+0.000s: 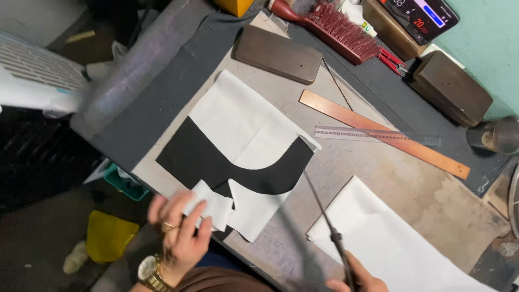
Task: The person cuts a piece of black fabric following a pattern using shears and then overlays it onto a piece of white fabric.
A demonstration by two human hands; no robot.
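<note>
A black fabric piece (205,157) lies on the worktable (389,184) with a curved white paper pattern (243,121) on top of it. My left hand (181,227), with a gold watch and a ring, grips a small white scrap (216,208) at the near edge of the black fabric. My right hand (359,278) sits at the bottom edge and holds long scissors (324,216), whose blades point up towards the fabric's right end. The blades look closed and blurred.
A second white sheet (389,243) lies at the lower right. A wooden ruler (378,132) and a clear ruler (378,135) cross at the right. Dark blocks (278,54) (451,86), a red brush (335,30), a scale (421,16) and a metal cup (497,135) stand at the back.
</note>
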